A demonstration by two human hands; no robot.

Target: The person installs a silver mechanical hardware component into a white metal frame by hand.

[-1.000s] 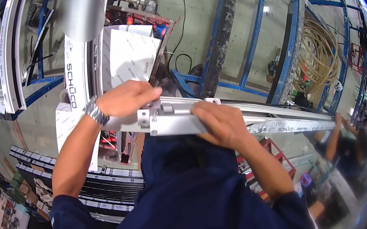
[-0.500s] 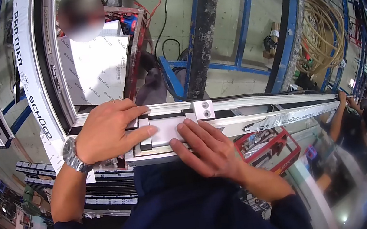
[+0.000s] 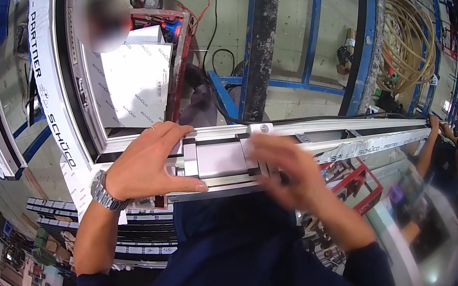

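Observation:
A silver rectangular metal piece (image 3: 221,159) sits in the channel of a white aluminium frame profile (image 3: 350,128). My left hand (image 3: 147,163), with a watch at the wrist, rests on the frame just left of the piece, thumb and fingers spread apart. My right hand (image 3: 288,170) is at the right end of the piece, smeared by motion; its fingertips and anything in them cannot be made out. A white block with a round hole (image 3: 261,129) shows partly behind the right hand.
A white printed box (image 3: 136,86) stands in a red cart (image 3: 185,49) beyond the frame. Blue metal racks (image 3: 313,31) and a coiled hose (image 3: 411,41) lie behind. A co-worker (image 3: 447,153) is at the frame's far right end. Stacked dark profiles (image 3: 143,237) are at lower left.
My right hand has lifted off the silver piece and moved right. My left thumb has shifted down off the piece to the frame's near edge. The whole view has shifted slightly.

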